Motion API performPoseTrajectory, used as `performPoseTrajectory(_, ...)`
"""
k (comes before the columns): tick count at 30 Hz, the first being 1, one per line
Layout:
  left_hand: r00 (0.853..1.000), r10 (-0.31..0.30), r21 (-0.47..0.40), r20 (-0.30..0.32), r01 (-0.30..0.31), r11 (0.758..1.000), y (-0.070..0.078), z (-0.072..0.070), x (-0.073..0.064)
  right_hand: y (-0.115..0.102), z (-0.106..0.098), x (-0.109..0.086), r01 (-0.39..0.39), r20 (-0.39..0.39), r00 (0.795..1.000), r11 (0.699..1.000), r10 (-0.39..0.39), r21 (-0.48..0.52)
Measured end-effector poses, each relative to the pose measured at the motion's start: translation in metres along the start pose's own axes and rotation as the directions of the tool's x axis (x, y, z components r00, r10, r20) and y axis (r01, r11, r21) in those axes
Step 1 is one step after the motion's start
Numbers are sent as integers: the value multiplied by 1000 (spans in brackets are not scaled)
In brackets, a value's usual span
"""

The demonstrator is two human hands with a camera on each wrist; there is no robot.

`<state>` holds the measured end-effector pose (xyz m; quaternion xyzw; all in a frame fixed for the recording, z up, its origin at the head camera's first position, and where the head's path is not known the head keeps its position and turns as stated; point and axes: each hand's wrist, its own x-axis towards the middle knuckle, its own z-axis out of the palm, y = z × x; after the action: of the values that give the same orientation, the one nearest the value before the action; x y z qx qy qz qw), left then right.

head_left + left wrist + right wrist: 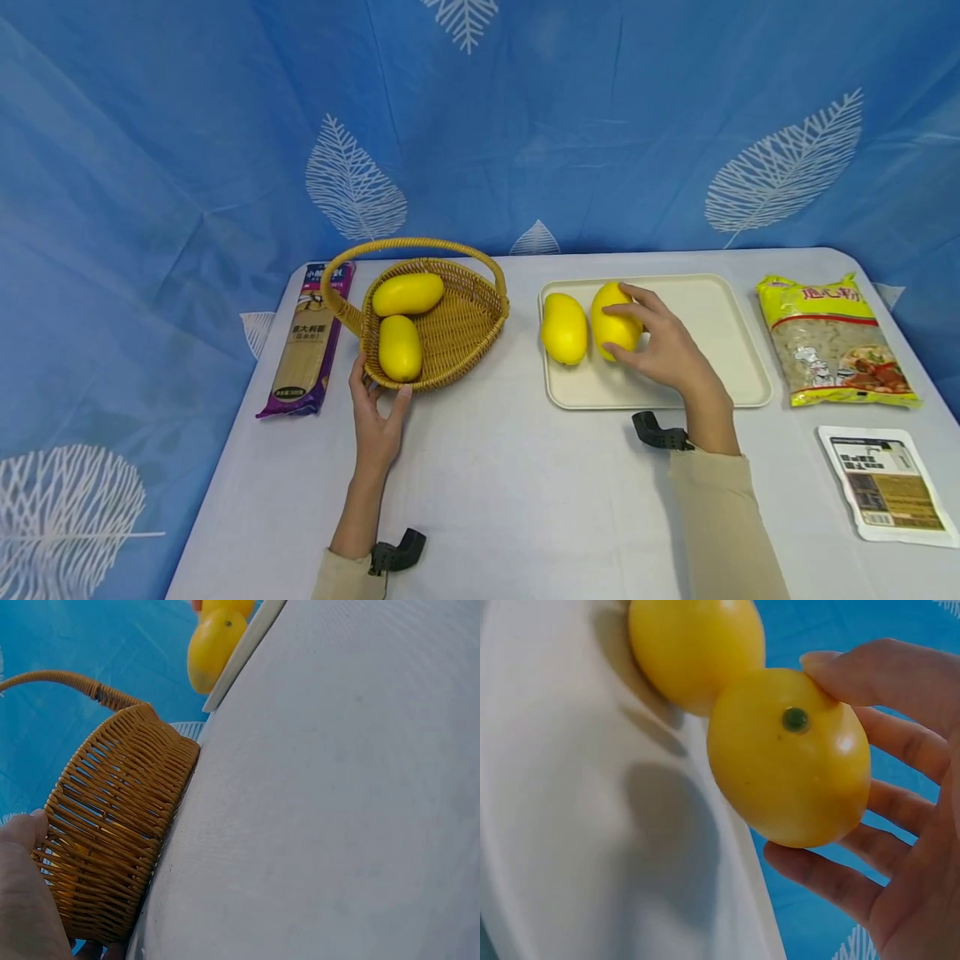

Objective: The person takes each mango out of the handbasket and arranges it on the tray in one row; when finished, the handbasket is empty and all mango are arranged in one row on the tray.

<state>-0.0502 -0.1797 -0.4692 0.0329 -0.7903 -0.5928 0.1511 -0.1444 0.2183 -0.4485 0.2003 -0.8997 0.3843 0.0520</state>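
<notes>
My right hand point(670, 346) grips a yellow mango point(613, 321) between thumb and fingers. In the right wrist view that mango point(791, 761) shows a green stem dot and hangs just over the tray, its shadow apart from it. Beside it a second mango point(564, 328) lies in the cream tray point(738, 367). My left hand point(377, 429) holds the near-left side of a wicker basket point(465, 337). In the left wrist view the thumb is on the basket's wall point(112, 817), with fingertips partly hidden low down. One mango point(408, 294) lies at the basket's back, another mango point(400, 348) in front.
A purple pack of noodles point(302, 342) lies left of the basket, under its arched handle point(420, 242). Right of the tray are a yellow pasta bag point(836, 342) and a white pouch point(888, 485). A blue leaf-patterned cloth point(555, 125) hangs behind the white table point(525, 500).
</notes>
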Motion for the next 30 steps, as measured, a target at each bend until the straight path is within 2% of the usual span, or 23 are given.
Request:
performPoseTrajectory(12, 1000, 26, -6, 5, -26, 1000, -1, 0, -1, 6, 5, -1, -63, 94, 993, 998, 65, -18)
performPoseTrajectory(22, 999, 52, -8, 1, -52, 999, -3, 0, -1, 6, 5, -1, -76, 109, 991, 996, 80, -39)
performPoseTrajectory(30, 999, 53, -8, 4, -53, 999, -3, 0, -2, 6, 5, -1, -55, 79, 995, 997, 59, -55)
